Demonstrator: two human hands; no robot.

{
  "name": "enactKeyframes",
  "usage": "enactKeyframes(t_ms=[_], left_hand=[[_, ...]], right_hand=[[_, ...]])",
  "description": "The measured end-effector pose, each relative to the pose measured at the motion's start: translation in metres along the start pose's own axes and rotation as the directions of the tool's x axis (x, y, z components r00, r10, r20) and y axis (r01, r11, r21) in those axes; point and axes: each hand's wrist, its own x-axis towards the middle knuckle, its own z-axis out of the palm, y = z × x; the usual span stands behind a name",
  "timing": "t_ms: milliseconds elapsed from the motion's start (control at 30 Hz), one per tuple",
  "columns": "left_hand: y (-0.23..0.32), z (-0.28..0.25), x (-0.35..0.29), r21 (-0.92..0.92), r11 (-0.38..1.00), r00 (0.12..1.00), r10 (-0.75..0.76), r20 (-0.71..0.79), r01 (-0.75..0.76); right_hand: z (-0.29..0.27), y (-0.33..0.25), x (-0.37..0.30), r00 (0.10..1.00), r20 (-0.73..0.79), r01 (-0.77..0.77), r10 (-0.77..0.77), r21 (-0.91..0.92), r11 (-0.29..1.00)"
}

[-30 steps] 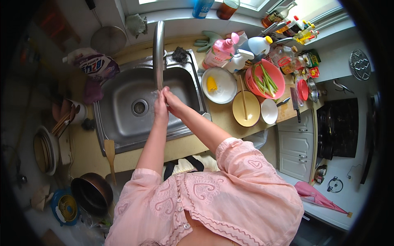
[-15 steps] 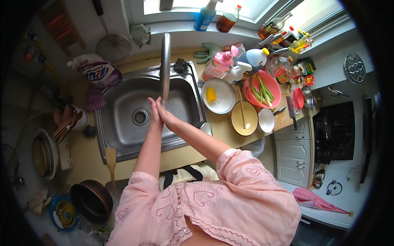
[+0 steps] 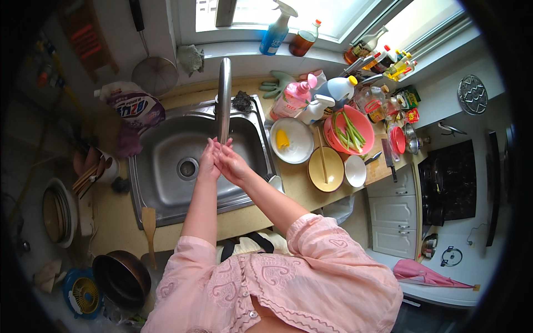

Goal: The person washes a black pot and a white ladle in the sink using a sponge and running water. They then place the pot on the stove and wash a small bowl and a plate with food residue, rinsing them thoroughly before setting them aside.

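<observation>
My left hand (image 3: 209, 163) and my right hand (image 3: 232, 166) lie against each other over the stainless steel sink (image 3: 161, 158). They meet just under the end of the metal faucet (image 3: 224, 100). Both are turned partly palm up with fingers extended and a little curved, and no object shows in either. Whether water runs onto them is hard to make out. Left of my hands, the round drain (image 3: 187, 168) sits in the basin floor. A dark scouring pad (image 3: 242, 102) rests on the sink's back rim.
Right of the sink are a white bowl (image 3: 302, 149) with a yellow piece inside, a yellow bowl (image 3: 333, 172) with chopsticks, and a pink basin (image 3: 335, 141) of green stalks. A knife (image 3: 390, 161) lies beyond. A wooden spatula (image 3: 149, 225) crosses the front-left counter edge.
My hands were pressed palm to palm; now they are turned more palm up, with the fingers overlapping below the faucet. The view has shifted slightly.
</observation>
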Motion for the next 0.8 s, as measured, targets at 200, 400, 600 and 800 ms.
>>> enactKeyframes(t_ms=[200, 400, 600, 800], left_hand=[[-0.008, 0.002, 0.009, -0.087, 0.996, 0.958, -0.021, -0.287, -0.004], [-0.018, 0.006, 0.003, -0.146, 0.987, 0.881, -0.014, -0.473, -0.063], [-0.01, 0.023, -0.007, 0.175, 0.982, 0.888, 0.138, -0.44, -0.066], [-0.026, 0.031, -0.012, 0.019, 0.998, 0.949, 0.064, -0.309, -0.061]], right_hand=[[-0.018, 0.004, -0.012, 0.971, 0.12, 0.211, -0.205, -0.834, 0.509], [-0.021, -0.008, -0.011, 0.801, 0.572, 0.476, -0.177, -0.788, -0.392], [0.001, -0.017, -0.01, 0.807, 0.553, 0.534, -0.206, -0.833, -0.145], [0.005, -0.032, 0.009, 0.672, 0.561, 0.356, -0.484, -0.817, -0.453]])
